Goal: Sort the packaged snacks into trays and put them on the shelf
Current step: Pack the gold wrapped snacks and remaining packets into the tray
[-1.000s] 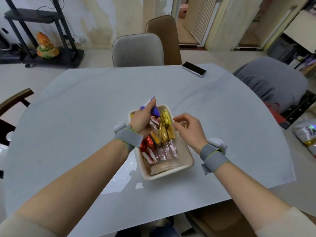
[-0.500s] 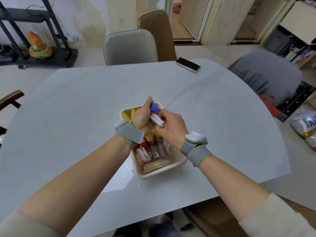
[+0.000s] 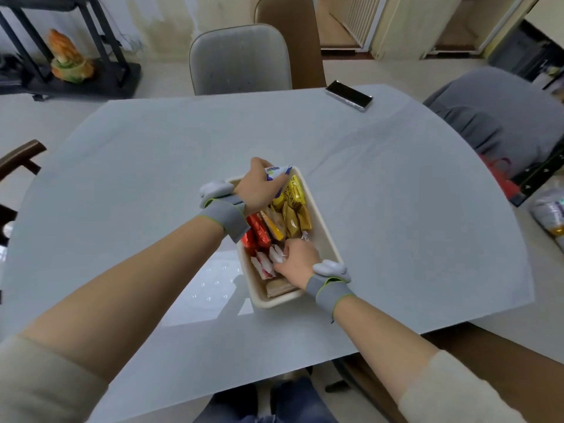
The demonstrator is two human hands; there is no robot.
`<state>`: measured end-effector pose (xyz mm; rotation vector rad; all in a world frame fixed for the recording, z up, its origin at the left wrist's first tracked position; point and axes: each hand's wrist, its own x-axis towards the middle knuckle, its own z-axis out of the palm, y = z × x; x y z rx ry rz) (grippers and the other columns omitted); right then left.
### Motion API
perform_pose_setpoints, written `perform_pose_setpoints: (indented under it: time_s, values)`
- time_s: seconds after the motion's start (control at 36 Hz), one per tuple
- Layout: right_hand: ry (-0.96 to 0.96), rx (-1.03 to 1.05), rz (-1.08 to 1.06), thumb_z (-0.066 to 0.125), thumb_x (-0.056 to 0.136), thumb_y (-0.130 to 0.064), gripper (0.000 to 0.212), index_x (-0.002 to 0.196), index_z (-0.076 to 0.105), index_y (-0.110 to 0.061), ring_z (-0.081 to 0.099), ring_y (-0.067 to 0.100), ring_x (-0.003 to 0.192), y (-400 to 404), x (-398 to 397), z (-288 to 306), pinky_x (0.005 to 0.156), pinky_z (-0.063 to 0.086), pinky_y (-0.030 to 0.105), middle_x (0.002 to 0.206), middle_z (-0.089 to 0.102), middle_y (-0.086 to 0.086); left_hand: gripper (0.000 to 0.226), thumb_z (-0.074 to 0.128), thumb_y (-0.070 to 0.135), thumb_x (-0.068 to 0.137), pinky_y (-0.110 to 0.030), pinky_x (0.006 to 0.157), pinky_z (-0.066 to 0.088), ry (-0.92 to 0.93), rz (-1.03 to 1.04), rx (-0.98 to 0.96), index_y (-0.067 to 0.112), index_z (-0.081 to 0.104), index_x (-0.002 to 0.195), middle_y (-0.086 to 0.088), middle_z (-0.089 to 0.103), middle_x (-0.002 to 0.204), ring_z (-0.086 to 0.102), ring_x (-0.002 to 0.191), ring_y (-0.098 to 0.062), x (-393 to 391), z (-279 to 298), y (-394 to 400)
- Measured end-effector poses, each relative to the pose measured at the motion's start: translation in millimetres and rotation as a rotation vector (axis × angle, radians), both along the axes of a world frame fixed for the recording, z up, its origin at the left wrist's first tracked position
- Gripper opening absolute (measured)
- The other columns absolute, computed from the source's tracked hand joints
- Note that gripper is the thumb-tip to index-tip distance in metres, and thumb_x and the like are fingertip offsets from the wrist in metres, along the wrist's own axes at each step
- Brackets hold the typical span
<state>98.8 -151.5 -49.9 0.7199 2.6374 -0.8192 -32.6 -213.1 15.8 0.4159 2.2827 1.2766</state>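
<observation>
Packaged snacks fill a cream tray near the front edge of a pale table, seen from the head camera. A person's left hand grips a blue-and-white packet over the tray's far end; the right hand pinches a pink-and-white wrapper at its near end.

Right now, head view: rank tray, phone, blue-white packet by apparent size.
1. tray
2. phone, though it lies farther from the camera, so its true size is unsure
3. blue-white packet, partly hidden by the left hand
</observation>
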Motion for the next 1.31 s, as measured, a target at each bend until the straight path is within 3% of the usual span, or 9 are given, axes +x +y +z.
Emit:
perform_pose_setpoints:
  time_s: [0.14, 0.28, 0.44, 0.56, 0.72, 0.83, 0.97, 1.17, 1.31]
  values:
    - [-0.015, -0.090, 0.057, 0.070, 0.078, -0.039, 0.035, 0.064, 0.048, -0.015, 0.049, 0.022, 0.071, 8, 3, 3, 0.054, 0.032, 0.030, 0.068, 0.051, 0.001, 0.039, 0.058, 0.032, 0.091, -0.023, 0.057, 0.041, 0.197, -0.205, -0.163, 0.010, 0.042, 0.119, -0.005, 0.060, 0.089, 0.055, 0.071, -0.019, 2, 1, -2]
    - [0.001, -0.097, 0.099, 0.074, 0.076, -0.035, 0.037, 0.099, 0.067, -0.007, 0.060, 0.023, 0.092, 21, 8, 5, 0.076, 0.046, 0.031, 0.098, 0.067, 0.007, 0.035, 0.064, 0.026, 0.084, -0.033, 0.075, 0.045, 0.405, -0.471, -0.269, 0.013, 0.055, 0.115, -0.006, 0.064, 0.102, 0.060, 0.095, -0.026, 4, -2, -3]
    - [0.080, -0.086, -0.025, 0.067, 0.075, -0.011, 0.010, 0.084, 0.067, -0.015, 0.061, 0.023, 0.090, 66, 14, 24, 0.079, 0.044, 0.027, 0.092, 0.067, 0.005, 0.041, 0.063, 0.029, 0.086, -0.027, 0.081, 0.040, 0.586, -0.839, -0.483, 0.022, 0.057, 0.126, -0.005, 0.058, 0.118, 0.055, 0.110, -0.024, 22, 2, 16]
    - [0.243, -0.045, -0.162, 0.061, 0.076, -0.005, 0.017, 0.092, 0.067, -0.008, 0.061, 0.023, 0.095, 88, 17, 32, 0.081, 0.045, 0.027, 0.096, 0.068, 0.007, 0.040, 0.062, 0.035, 0.086, -0.031, 0.091, 0.045, 0.528, -0.992, -0.619, 0.015, 0.062, 0.121, -0.009, 0.052, 0.120, 0.054, 0.110, -0.026, 40, -12, 34]
    - [0.257, -0.050, -0.175, 0.061, 0.081, -0.010, 0.020, 0.101, 0.060, -0.010, 0.056, 0.026, 0.104, 91, 14, 17, 0.087, 0.044, 0.031, 0.109, 0.063, 0.009, 0.046, 0.056, 0.049, 0.088, -0.034, 0.086, 0.049, 0.471, -0.840, -0.806, 0.007, 0.062, 0.109, -0.009, 0.059, 0.113, 0.059, 0.106, -0.028, 61, -40, 44]
    - [0.264, -0.056, -0.135, 0.062, 0.083, -0.011, 0.023, 0.104, 0.057, -0.008, 0.054, 0.026, 0.104, 95, 13, 11, 0.086, 0.040, 0.030, 0.111, 0.058, 0.011, 0.030, 0.064, 0.034, 0.084, -0.039, 0.083, 0.054, 0.372, -0.828, -0.810, 0.012, 0.068, 0.103, -0.001, 0.067, 0.109, 0.065, 0.100, -0.026, 68, -52, 45]
    - [0.283, -0.133, -0.080, 0.064, 0.085, -0.013, 0.027, 0.108, 0.052, -0.006, 0.051, 0.022, 0.094, 103, 6, 16, 0.075, 0.033, 0.022, 0.108, 0.052, 0.007, 0.032, 0.052, 0.037, 0.093, -0.034, 0.084, 0.043, 0.584, -0.905, -0.923, 0.015, 0.064, 0.111, -0.005, 0.061, 0.120, 0.049, 0.118, -0.028, 70, -57, 45]
    - [0.246, -0.481, -0.116, 0.054, 0.083, -0.001, 0.036, 0.113, 0.038, -0.013, 0.043, 0.015, 0.061, 102, -27, 42, 0.053, 0.040, 0.026, 0.100, 0.042, 0.006, 0.038, 0.052, 0.051, 0.088, -0.034, 0.088, 0.039, 0.735, -0.826, -0.741, 0.019, 0.065, 0.106, 0.000, 0.059, 0.117, 0.047, 0.111, -0.024, 54, -19, 25]
    - [0.223, -0.485, 0.036, 0.054, 0.081, 0.005, 0.042, 0.115, 0.037, -0.012, 0.050, 0.021, 0.070, 93, -48, 45, 0.060, 0.049, 0.036, 0.115, 0.049, 0.018, 0.043, 0.054, 0.053, 0.082, -0.032, 0.086, 0.042, 0.633, -0.631, -0.675, 0.022, 0.066, 0.109, -0.002, 0.062, 0.112, 0.050, 0.110, -0.026, 20, -4, -4]
